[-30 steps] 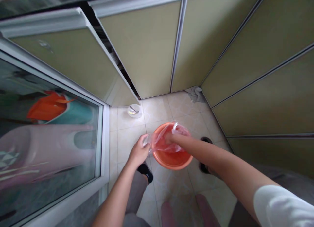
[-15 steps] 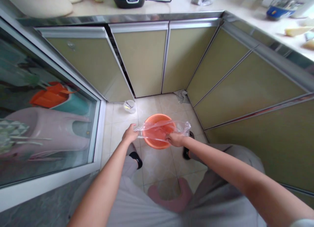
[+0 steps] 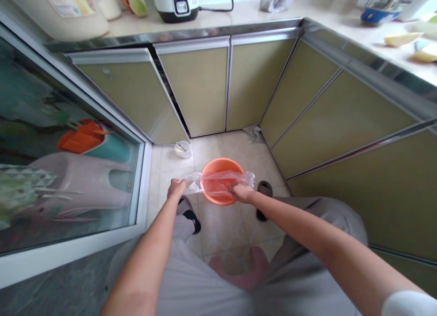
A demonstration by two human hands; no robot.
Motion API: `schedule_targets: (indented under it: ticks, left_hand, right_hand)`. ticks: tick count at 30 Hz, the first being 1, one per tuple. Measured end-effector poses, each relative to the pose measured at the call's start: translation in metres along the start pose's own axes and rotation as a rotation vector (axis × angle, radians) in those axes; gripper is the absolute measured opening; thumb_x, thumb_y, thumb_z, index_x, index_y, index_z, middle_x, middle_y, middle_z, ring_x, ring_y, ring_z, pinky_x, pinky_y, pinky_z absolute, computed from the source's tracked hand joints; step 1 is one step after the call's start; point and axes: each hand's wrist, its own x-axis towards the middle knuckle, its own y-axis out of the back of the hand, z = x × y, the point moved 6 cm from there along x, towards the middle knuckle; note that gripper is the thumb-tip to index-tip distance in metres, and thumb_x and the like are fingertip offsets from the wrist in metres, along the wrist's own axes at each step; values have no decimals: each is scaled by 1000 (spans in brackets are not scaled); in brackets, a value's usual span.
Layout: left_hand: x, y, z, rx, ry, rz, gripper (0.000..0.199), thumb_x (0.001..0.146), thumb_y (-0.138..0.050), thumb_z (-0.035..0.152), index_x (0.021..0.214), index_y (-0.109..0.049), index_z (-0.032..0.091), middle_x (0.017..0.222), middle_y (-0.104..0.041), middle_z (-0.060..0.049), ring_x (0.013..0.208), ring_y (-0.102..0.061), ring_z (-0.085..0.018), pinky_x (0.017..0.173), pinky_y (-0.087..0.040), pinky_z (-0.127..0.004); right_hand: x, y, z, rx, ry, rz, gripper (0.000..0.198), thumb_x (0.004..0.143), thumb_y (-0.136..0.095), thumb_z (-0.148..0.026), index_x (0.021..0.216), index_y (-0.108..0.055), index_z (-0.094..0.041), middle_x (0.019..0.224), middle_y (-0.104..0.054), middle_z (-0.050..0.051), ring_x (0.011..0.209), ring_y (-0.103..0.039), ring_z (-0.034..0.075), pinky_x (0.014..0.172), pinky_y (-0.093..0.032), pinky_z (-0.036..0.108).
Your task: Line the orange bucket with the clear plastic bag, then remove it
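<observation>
A clear plastic bag (image 3: 195, 183) is stretched sideways between my two hands, above an orange basin (image 3: 221, 200) on the tiled floor. My left hand (image 3: 176, 188) is closed on the bag's left end, left of the basin. My right hand (image 3: 241, 191) grips the bag over the basin's right rim, with its fingertips partly hidden by the film. Through the film the orange inside of the basin shows; I cannot make out anything lying in it.
A small clear tub (image 3: 183, 150) stands on the floor by the cabinet doors. In the corner lies a grey rag (image 3: 253, 134). A glass door (image 3: 68, 184) borders the left side. Above, the counter (image 3: 221, 19) holds a cooker (image 3: 175, 6) and a blue bowl (image 3: 380, 12).
My left hand has moved slightly left and down, and the bag looks narrower and pulled flatter. The right hand keeps its grip near the same place. The view has tilted slightly.
</observation>
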Motion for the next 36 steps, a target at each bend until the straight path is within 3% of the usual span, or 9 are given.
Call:
schedule_targets:
  ticks: [2,4,7,10,14,18,25,30,36]
  left_hand:
    - [-19,11,14,116,-136,170,66,82,-68,43,141,-56,17,141,-59,-24,130,-54,-43,99,-46,-51]
    - [-44,12,40,255,-432,277,60,83,-68,33,141,-57,22,151,-49,-21,141,-42,-41,111,-37,-55]
    - [-79,-12,71,403,-885,86,38,87,-61,22,125,-68,23,135,-59,-15,131,-49,-34,113,-35,-49]
    - [-96,-39,77,521,-1083,-153,31,89,-60,19,117,-73,24,122,-65,-12,122,-54,-31,109,-38,-47]
    - [-92,-54,70,621,-1086,-246,22,91,-61,20,105,-79,22,118,-67,-14,123,-55,-32,107,-39,-49]
    - [-88,-58,65,659,-1096,-292,18,92,-62,20,96,-80,21,115,-69,-14,122,-58,-32,109,-39,-49]
    - [-89,-58,60,688,-1080,-322,22,92,-59,20,96,-80,20,112,-72,-15,119,-62,-32,107,-41,-47]
    - [-93,-60,53,710,-1040,-397,22,91,-58,19,95,-79,20,112,-74,-15,118,-63,-33,106,-42,-48]
    - [-92,-70,46,677,-1005,-455,21,87,-60,14,86,-79,22,106,-76,-13,114,-66,-31,108,-43,-47]
  right_hand:
    - [11,4,-3,-79,3,22,30,103,-48,-22,114,-76,-18,119,-74,15,114,-67,30,100,-48,41]
    - [19,9,-8,-133,15,66,32,104,-46,-20,118,-74,-17,120,-72,17,115,-65,32,99,-49,43]
    - [24,16,-17,-167,13,129,34,103,-44,-16,127,-69,-17,121,-70,18,115,-66,30,94,-51,40]
    - [22,17,-24,-181,-18,104,36,103,-44,-16,132,-65,-18,122,-71,18,107,-71,27,87,-53,36]
    - [12,18,-28,-202,-51,-6,35,103,-50,-29,130,-68,-16,115,-75,19,100,-74,30,85,-53,41]
    - [-7,29,-30,-352,-39,-70,37,97,-60,-42,115,-77,-14,109,-78,20,110,-70,36,104,-43,53]
    - [-43,40,-28,-432,179,-121,25,94,-63,-21,114,-78,-16,108,-79,16,113,-69,32,102,-45,46]
    - [-59,13,-8,-359,192,-130,31,100,-51,-15,121,-73,-20,109,-77,14,97,-74,26,82,-52,35]
    - [-57,-29,12,-264,163,-177,29,99,-53,-14,109,-80,-20,110,-77,15,102,-73,26,86,-52,36]
